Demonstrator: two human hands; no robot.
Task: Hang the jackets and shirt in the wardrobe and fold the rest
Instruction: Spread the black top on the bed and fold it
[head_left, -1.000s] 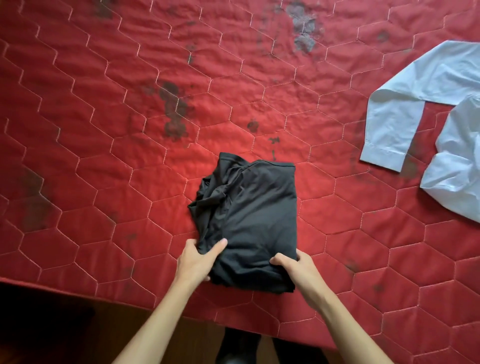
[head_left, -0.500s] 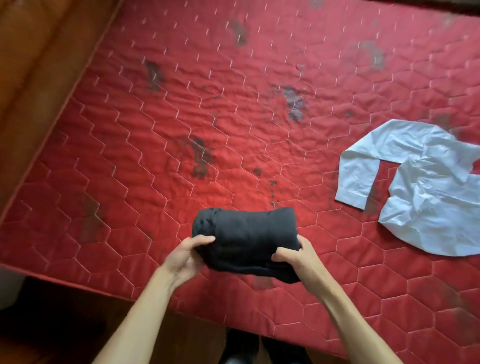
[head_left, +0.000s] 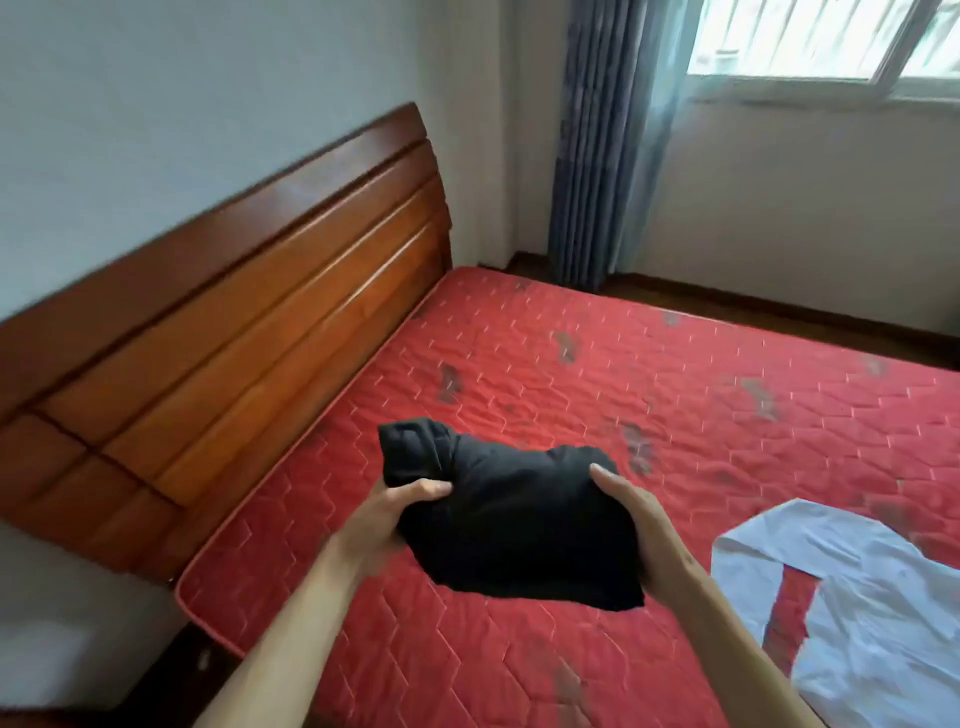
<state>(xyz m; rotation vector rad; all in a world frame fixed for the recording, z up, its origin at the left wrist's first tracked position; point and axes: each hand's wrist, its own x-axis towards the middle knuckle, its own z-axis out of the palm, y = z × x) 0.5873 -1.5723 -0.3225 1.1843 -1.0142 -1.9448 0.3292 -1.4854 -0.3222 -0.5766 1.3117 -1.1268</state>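
From the head view, the likeliest trouble is the fold coming undone. I hold the bundle (head_left: 514, 525) only at its two ends, so the middle has nothing under it. A lumpy end pokes out up and left past my left hand (head_left: 387, 512), and a corner droops below my right hand (head_left: 639, 525). If I tilt it or ease either grip, I judge that the loose end could slide out and the whole thing open up, so that I would have to fold it again. Setting it down carelessly could do the same, since soft cloth like this slumps.

The shirt (head_left: 872, 597) lies spread on the bed (head_left: 675, 374) to my right, well apart from the bundle. Dropping anything on it would crease it before it gets hung.

The bundle is in the air above the bed, on the side toward the headboard (head_left: 234, 332), not touching the mattress. It sits between my two hands. My left thumb presses down across its top, pinching the cloth against my fingers (head_left: 426, 488) beneath. My right hand is curled round the right end with the thumb on top. The rest of the fingers on both hands are hidden under the cloth, so I cannot tell how they lie.
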